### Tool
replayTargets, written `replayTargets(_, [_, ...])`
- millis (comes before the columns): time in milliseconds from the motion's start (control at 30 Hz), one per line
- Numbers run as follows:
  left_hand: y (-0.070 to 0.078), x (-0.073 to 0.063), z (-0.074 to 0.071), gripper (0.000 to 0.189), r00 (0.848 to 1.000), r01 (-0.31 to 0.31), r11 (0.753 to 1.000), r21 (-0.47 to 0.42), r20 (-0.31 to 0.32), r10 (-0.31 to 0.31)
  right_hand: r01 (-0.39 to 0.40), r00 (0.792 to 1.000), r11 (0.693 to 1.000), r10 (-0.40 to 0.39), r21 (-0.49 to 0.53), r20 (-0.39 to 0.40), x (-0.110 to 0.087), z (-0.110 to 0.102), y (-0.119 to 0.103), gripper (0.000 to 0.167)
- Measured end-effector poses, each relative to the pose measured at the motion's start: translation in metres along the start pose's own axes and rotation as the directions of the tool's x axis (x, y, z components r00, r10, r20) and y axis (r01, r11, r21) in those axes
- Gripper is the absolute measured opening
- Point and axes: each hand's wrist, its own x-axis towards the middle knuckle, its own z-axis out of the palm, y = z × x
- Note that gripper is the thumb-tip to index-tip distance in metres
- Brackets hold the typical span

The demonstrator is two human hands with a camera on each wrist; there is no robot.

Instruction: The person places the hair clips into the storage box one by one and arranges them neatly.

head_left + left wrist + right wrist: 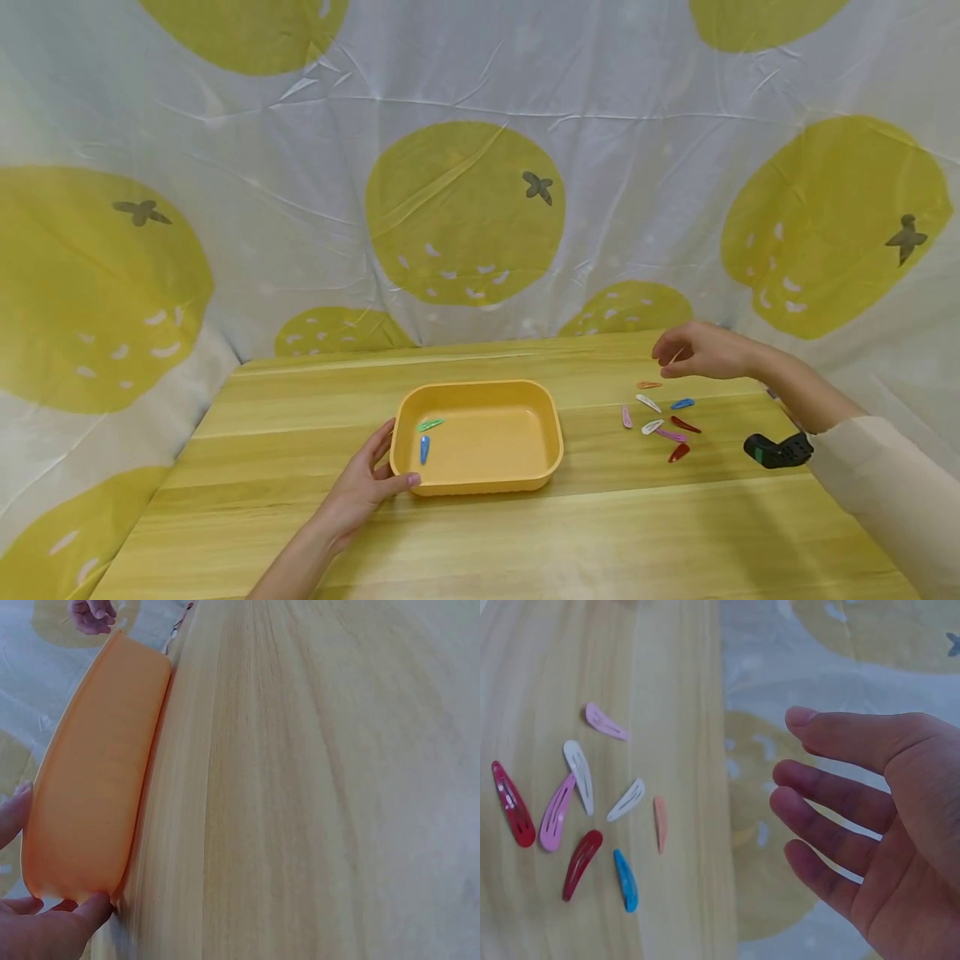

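My left hand (363, 483) holds the left end of a yellow plastic tray (487, 487), thumb at the front-left rim and fingers along the outer side. Inside the tray lie a green snap hair clip (431, 425) and a blue one (424, 450). My right hand (708, 350) hovers empty behind the loose clips, fingers apart and slightly bent. Closest below it is an orange hair clip (660, 823). Around that lie a blue clip (625, 881), a dark red clip (582, 864), a red clip (513, 804), plus several white and pink ones.
Everything stands on a wood-grain table (300, 417). A white cloth printed with yellow fruit (465, 212) hangs behind and at both sides. A black device (780, 451) sits by the right wrist, next to a pale sleeve (877, 475).
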Motion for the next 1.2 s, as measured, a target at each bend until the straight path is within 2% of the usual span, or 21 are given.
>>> replayTargets(267, [-0.001,-0.002,-0.002,0.102,1.0,-0.003,1.0,-0.005,0.005,0.003,-0.033,0.999,0.999,0.033,0.033,-0.021,-0.018,0.014,0.019,0.027])
replayTargets(700, [-0.002,0.002,-0.002,0.103,1.0,-0.014,1.0,0.002,0.012,0.014,-0.095,0.995,0.98,0.101,0.175,-0.025,-0.035,0.054,0.071,0.023])
replayTargets(967, [-0.006,-0.001,-0.005,0.103,1.0,-0.016,1.0,-0.004,0.018,0.016,-0.13,0.99,0.967,0.139,0.221,-0.027,-0.039,0.078,0.083,0.021])
replayTargets(1200, [-0.006,-0.003,-0.007,0.102,1.0,-0.021,1.0,-0.006,0.019,0.021,-0.118,0.99,0.968,0.133,0.222,-0.052,-0.038,0.093,0.086,0.022])
